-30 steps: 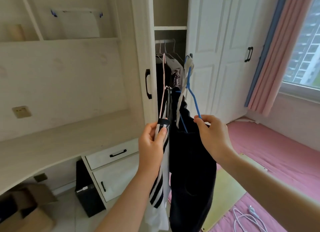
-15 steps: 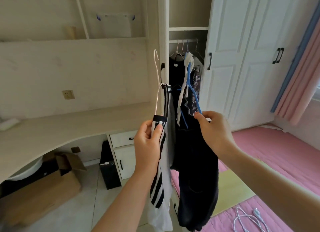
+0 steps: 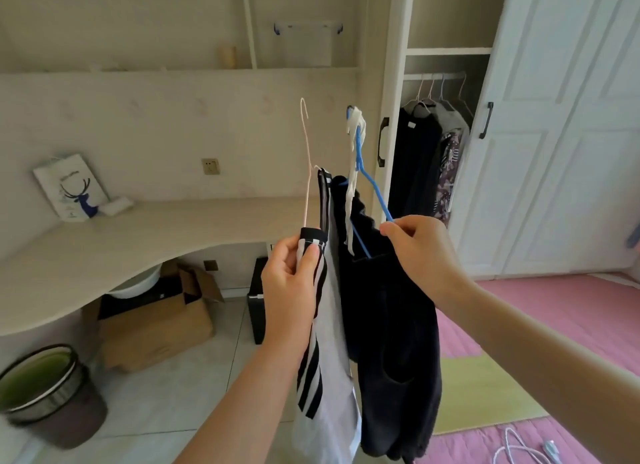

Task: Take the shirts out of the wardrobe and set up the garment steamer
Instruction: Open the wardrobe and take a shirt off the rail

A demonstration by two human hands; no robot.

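Our left hand (image 3: 291, 283) clenches the striped white shirt (image 3: 325, 377) on its thin pink hanger (image 3: 306, 158); our right hand (image 3: 420, 252) pinches the blue hanger (image 3: 372, 186) bearing the dark shirt (image 3: 391, 342), hems cut off below, beside the open wardrobe (image 3: 446, 51).

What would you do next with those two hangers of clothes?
Probably carry both to a spot to hang or lay them. The left hand grips the striped white shirt and the right hand grips the blue plastic hanger, so no hand is free for a steamer.
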